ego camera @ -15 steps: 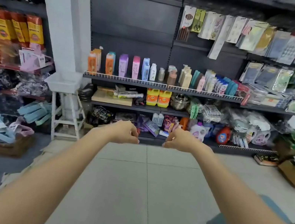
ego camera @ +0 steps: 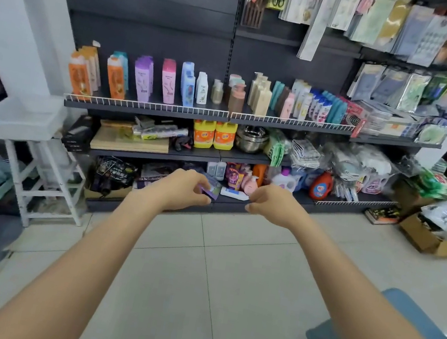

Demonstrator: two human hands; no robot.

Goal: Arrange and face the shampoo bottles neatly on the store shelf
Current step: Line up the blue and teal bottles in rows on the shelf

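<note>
Straight ahead, the dark store shelf point(ego camera: 149, 112) with its white wire front rail spans most of the view. Below the shelf, pale floor tiles point(ego camera: 228, 273) run toward the camera. To the left of the shelf stands a white step stool point(ego camera: 45, 186), and low to its right sits a cardboard box point(ego camera: 434, 243). On the shelf, the shampoo bottles point(ego camera: 142, 79) stand upright in rows behind the rail: orange ones at the left end, then purple, pink and blue, then smaller white and beige ones further right. Just under the shelf, two yellow jugs point(ego camera: 213, 135) stand side by side. Both bare arms reach toward the shelf's bottom level. The left hand point(ego camera: 183, 189) and the right hand point(ego camera: 273, 202) hang apart from each other, fingers loosely curled, holding nothing, well below the bottles.
</note>
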